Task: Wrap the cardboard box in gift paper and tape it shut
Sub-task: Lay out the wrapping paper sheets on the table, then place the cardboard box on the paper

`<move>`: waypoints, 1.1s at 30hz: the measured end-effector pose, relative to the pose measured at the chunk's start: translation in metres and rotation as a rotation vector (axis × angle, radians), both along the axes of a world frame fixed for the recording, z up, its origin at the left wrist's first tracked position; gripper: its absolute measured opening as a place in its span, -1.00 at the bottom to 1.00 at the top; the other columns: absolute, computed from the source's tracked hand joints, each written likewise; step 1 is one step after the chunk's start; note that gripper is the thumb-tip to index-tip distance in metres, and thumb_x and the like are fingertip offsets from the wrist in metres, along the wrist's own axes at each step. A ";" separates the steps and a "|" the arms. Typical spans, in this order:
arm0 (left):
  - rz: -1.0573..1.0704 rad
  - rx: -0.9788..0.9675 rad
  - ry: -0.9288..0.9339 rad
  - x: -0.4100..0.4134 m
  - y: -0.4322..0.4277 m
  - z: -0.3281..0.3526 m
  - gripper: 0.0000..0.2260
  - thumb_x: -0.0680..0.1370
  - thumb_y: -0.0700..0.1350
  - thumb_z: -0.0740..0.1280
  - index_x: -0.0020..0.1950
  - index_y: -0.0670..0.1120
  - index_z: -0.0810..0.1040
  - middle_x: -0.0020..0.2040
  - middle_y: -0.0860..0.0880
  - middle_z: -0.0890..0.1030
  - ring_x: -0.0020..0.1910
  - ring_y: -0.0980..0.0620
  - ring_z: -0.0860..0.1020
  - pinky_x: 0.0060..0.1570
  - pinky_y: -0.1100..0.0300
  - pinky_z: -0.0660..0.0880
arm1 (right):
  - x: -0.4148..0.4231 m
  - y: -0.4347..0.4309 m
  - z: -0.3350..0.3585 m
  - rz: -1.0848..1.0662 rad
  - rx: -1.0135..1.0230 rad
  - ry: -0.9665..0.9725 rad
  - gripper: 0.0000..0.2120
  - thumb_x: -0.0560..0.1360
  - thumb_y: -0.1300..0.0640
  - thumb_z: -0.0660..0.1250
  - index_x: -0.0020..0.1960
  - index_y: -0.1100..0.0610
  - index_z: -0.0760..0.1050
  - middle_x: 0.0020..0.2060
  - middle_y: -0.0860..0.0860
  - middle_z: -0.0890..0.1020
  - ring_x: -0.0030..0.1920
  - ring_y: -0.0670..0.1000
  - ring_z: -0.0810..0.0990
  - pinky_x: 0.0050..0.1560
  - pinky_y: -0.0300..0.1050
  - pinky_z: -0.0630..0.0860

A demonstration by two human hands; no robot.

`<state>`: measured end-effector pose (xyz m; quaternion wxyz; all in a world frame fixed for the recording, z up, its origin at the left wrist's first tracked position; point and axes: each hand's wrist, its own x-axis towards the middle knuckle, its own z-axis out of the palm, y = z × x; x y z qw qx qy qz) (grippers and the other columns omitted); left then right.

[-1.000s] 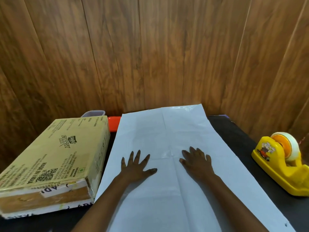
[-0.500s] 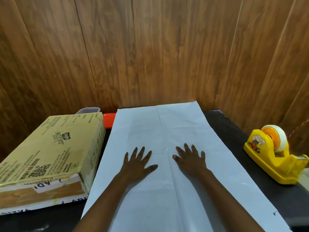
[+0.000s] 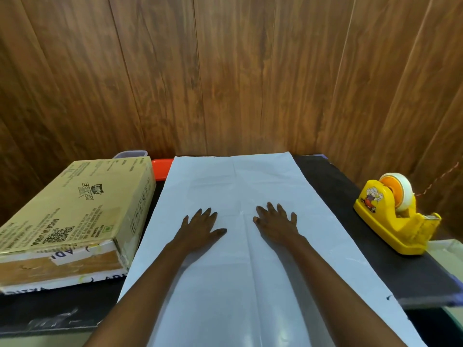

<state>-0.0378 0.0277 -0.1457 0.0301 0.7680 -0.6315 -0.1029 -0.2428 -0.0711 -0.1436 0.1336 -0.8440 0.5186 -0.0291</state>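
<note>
The gift paper (image 3: pixel 225 186) is spread flat along the black bench (image 3: pixel 338 186). As half a second before, the left hand (image 3: pixel 200 227) and the right hand (image 3: pixel 276 226) are still laid on it, one on each side of the middle crease, each grip released with fingers spread. The cardboard box (image 3: pixel 75 209) is left unwrapped just beside the paper's left edge. A yellow tape dispenser (image 3: pixel 393 216) is seen well to the right.
</note>
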 end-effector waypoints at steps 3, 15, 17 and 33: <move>-0.001 0.007 -0.035 0.000 0.003 -0.009 -0.38 0.58 0.27 -0.05 0.55 0.01 -0.08 0.56 0.03 -0.14 0.53 0.02 -0.19 0.46 -0.08 -0.21 | -0.001 0.000 -0.004 0.010 -0.011 0.029 -0.51 0.63 -0.16 -0.11 0.54 -0.11 -0.01 0.55 -0.03 -0.07 0.54 0.08 -0.15 0.45 0.25 -0.18; -0.006 0.033 -0.048 -0.001 -0.001 -0.006 -0.38 0.59 0.27 -0.06 0.55 0.01 -0.10 0.56 0.03 -0.17 0.52 0.01 -0.20 0.45 -0.08 -0.22 | 0.001 0.002 0.001 -0.010 -0.043 0.005 -0.54 0.64 -0.10 -0.10 0.52 -0.07 0.08 0.55 -0.03 0.00 0.54 0.08 -0.09 0.45 0.23 -0.13; -0.008 0.031 -0.025 -0.001 0.002 -0.004 -0.38 0.59 0.26 -0.04 0.55 -0.01 -0.08 0.56 0.02 -0.15 0.53 0.02 -0.19 0.45 -0.07 -0.21 | 0.002 0.002 0.002 -0.022 -0.058 -0.013 -0.58 0.63 -0.08 -0.08 0.44 -0.01 0.21 0.51 -0.01 0.13 0.52 0.10 0.01 0.43 0.24 -0.05; 0.250 -0.725 0.453 0.048 0.060 0.107 -0.79 0.51 -0.18 0.17 -0.04 -0.05 0.60 -0.04 -0.03 0.65 -0.07 -0.03 0.58 -0.03 0.09 0.49 | 0.101 0.063 0.083 -0.002 0.397 -1.069 -0.81 0.53 0.29 0.16 -0.06 0.25 0.56 -0.19 0.15 0.62 -0.29 0.07 0.58 -0.33 -0.28 0.42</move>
